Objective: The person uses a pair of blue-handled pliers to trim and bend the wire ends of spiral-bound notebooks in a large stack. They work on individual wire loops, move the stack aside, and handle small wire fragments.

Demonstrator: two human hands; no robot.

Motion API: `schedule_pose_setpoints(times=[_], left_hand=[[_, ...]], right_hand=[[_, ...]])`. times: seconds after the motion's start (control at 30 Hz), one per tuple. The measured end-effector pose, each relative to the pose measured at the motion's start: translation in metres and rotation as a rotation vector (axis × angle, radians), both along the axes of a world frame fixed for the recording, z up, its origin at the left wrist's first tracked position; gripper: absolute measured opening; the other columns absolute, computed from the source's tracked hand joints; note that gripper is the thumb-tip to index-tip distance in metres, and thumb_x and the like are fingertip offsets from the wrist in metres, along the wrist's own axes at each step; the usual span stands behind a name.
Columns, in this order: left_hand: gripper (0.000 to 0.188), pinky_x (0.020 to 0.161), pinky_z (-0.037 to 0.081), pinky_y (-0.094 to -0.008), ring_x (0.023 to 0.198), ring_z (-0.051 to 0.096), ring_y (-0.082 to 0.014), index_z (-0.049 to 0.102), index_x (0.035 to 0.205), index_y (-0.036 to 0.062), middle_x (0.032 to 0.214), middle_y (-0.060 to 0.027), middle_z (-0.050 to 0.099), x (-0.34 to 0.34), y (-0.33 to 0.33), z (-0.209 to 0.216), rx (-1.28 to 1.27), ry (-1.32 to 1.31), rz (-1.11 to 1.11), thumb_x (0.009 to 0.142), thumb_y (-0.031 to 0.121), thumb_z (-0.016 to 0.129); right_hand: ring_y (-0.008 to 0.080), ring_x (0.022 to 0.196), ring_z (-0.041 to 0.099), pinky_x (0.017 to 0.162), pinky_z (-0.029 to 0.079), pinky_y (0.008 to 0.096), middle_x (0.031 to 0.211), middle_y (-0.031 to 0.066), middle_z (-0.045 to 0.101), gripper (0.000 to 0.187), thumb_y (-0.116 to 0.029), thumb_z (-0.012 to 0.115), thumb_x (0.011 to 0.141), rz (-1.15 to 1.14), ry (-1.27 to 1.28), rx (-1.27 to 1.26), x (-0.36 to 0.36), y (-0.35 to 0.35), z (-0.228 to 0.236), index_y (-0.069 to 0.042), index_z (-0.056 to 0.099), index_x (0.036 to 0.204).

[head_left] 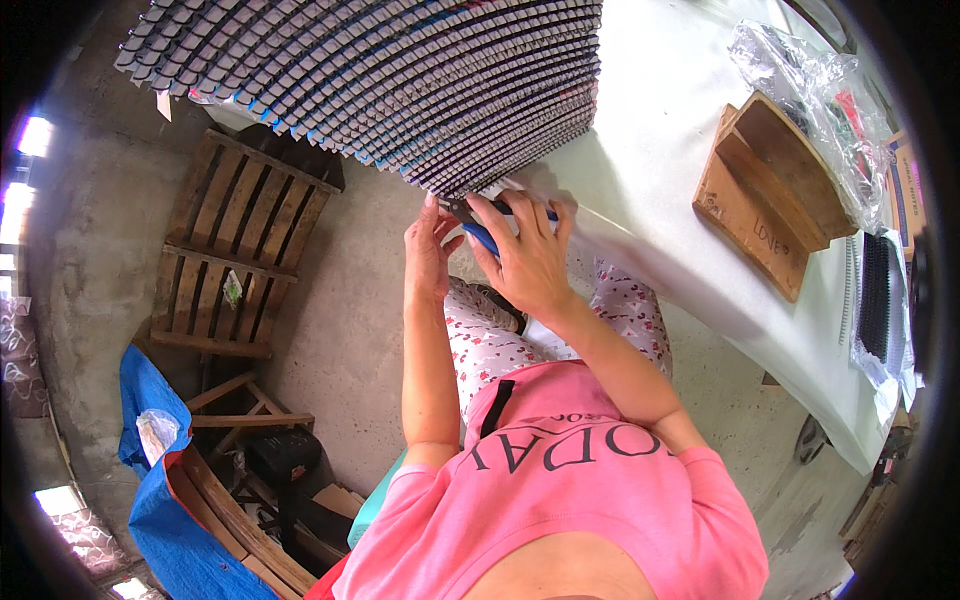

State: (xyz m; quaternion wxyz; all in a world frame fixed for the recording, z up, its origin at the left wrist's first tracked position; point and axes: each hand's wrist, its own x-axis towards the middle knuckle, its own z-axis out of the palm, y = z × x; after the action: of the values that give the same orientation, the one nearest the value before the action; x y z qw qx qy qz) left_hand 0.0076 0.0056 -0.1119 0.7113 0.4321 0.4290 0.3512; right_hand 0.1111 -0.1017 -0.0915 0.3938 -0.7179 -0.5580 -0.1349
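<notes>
A large panel of many close rows of small grey pieces (pixel 400 90), with dark lines between them and blue along its near edge, lies at the top and reaches past the table's edge. My right hand (pixel 535 262) is wrapped round blue-handled pliers (pixel 481 238), whose dark jaws are at the panel's near corner. Just left of the jaws, my left hand (pixel 430 258) has its thumb and fingers closed at that same corner. What those fingertips pinch is too small to make out.
The white table (pixel 650 170) runs along the right, bearing a wooden angled stand (pixel 770 190), clear plastic bags (pixel 800 70) and a strip of black pieces (pixel 877 295). On the floor at left are a slatted wooden pallet (pixel 235 250) and a blue tarp (pixel 160 480) over boards.
</notes>
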Motion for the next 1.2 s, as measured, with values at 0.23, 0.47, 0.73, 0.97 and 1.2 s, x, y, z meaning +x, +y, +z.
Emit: schedule_pose_setpoints(times=[0.23, 0.47, 0.73, 0.97, 1.2], left_hand=[[0.040, 0.075, 0.041, -0.0305, 0.088, 0.053, -0.0135, 0.059, 0.082, 0.0116, 0.085, -0.0006, 0.058, 0.000, -0.002, 0.003, 0.019, 0.015, -0.002, 0.084, 0.052, 0.057], [0.040, 0.075, 0.040, -0.0301, 0.088, 0.053, -0.0133, 0.059, 0.080, 0.0113, 0.085, -0.0010, 0.058, 0.000, -0.003, 0.004, 0.013, 0.005, 0.007, 0.084, 0.051, 0.057], [0.042, 0.075, 0.040, -0.0300, 0.088, 0.054, -0.0128, 0.061, 0.080, 0.0102, 0.084, -0.0020, 0.059, -0.001, -0.003, 0.007, 0.026, 0.022, -0.025, 0.084, 0.052, 0.056], [0.043, 0.075, 0.040, -0.0303, 0.087, 0.054, -0.0130, 0.061, 0.081, 0.0098, 0.084, -0.0012, 0.060, 0.000, -0.003, 0.005, 0.022, 0.018, -0.001, 0.084, 0.052, 0.057], [0.043, 0.076, 0.040, -0.0319, 0.089, 0.054, -0.0139, 0.062, 0.084, 0.0089, 0.084, -0.0009, 0.060, 0.001, -0.002, 0.003, 0.013, 0.003, -0.015, 0.083, 0.052, 0.058]], right_hand=[[0.0240, 0.104, 0.049, 0.092, 0.026, 0.0500, 0.112, 0.0087, 0.049, 0.046, -0.029, 0.064, 0.079, 0.016, -0.043, 0.031, 0.007, 0.004, 0.003, -0.022, 0.053, 0.124], [0.0220, 0.105, 0.049, 0.088, 0.029, 0.0499, 0.112, 0.0056, 0.050, 0.054, -0.030, 0.065, 0.074, 0.023, -0.076, 0.010, 0.012, 0.007, -0.004, -0.027, 0.049, 0.126], [0.0159, 0.090, 0.051, 0.076, 0.030, 0.0373, 0.106, 0.0014, 0.053, 0.060, -0.029, 0.070, 0.068, -0.032, -0.200, 0.052, 0.020, 0.010, -0.009, -0.033, 0.053, 0.125], [0.0160, 0.085, 0.051, 0.071, 0.035, 0.0335, 0.104, 0.0008, 0.054, 0.061, -0.027, 0.070, 0.067, -0.005, -0.192, 0.045, 0.018, 0.008, -0.006, -0.030, 0.054, 0.126], [0.0255, 0.071, 0.057, 0.062, 0.046, 0.0344, 0.089, 0.0077, 0.057, 0.040, -0.022, 0.062, 0.081, 0.293, 0.655, 0.058, -0.008, 0.011, -0.015, -0.013, 0.053, 0.120]])
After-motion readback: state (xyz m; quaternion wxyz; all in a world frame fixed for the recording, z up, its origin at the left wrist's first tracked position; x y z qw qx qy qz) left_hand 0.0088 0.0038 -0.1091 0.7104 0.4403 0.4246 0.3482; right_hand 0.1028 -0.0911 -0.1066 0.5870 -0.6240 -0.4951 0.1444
